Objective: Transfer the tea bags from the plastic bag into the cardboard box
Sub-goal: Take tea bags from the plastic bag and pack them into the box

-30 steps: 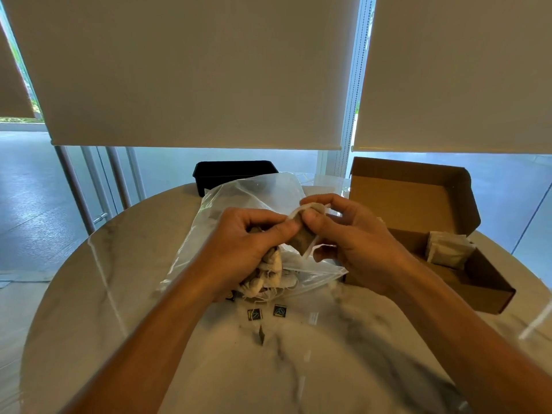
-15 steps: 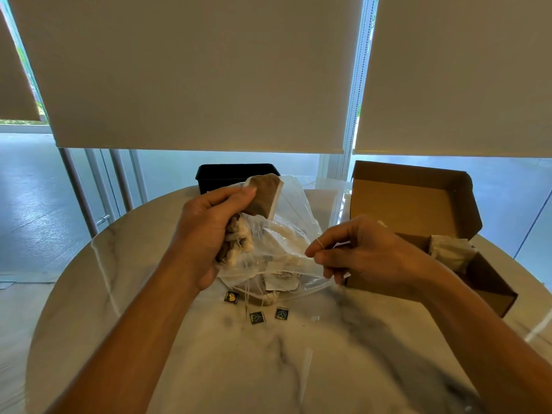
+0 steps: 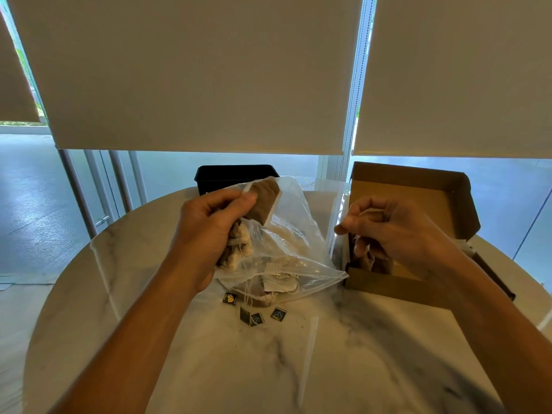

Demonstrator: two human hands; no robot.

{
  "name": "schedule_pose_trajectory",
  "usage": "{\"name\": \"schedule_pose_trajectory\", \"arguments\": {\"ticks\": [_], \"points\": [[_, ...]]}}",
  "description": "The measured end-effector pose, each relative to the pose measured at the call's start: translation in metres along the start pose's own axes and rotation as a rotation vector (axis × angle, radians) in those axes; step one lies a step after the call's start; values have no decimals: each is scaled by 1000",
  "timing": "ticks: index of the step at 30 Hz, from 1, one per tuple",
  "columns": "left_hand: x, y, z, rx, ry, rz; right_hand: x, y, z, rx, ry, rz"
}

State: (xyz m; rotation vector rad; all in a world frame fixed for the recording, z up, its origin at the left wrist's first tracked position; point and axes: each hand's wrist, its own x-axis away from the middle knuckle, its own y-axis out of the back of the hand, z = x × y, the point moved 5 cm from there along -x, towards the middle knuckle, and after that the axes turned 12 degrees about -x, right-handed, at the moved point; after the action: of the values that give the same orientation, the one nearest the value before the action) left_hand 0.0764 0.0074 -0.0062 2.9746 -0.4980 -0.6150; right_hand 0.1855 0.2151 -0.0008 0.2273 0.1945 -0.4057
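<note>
- Head view, risks: the strings of the tea bags left in the plastic bag [image 3: 286,234] look tangled together, and several paper tags [image 3: 254,316] already lie loose on the marble table [image 3: 268,369] just before the bag's mouth. A pull on one string could likely drag a whole knot out, or tear a tag off.
- Head view, risks: the bunch is held loosely above the table, so a bag could slip out and land beside the cardboard box [image 3: 388,285] rather than in it.
- Head view, left hand [image 3: 209,234]: its fingers are curled round a bunch of tea bags [image 3: 239,249], thumb pressing a flat brown one upward, right against the clear plastic.
- Head view, right hand [image 3: 397,231]: it hovers over the near left corner of the open box, fingers curled, pinching what looks like a thin white string; tea bags seem to hang below it into the box, though that part is partly hidden.
</note>
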Motion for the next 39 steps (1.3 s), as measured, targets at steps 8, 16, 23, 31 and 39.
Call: {"name": "schedule_pose_trajectory", "arguments": {"ticks": [8,16,23,31,39], "points": [[7,-17,6,-183,-52,70,8,-21,11,-256,63,48],[10,-28,8,-301,-123,148,4,-33,3,-204,76,32],[15,-36,10,-299,-122,215,3,-32,2,-186,75,26],[13,-43,14,-390,-179,251,3,-27,6,13,122,59],[14,-44,16,-406,-154,253,2,-12,12,176,139,16]]}}
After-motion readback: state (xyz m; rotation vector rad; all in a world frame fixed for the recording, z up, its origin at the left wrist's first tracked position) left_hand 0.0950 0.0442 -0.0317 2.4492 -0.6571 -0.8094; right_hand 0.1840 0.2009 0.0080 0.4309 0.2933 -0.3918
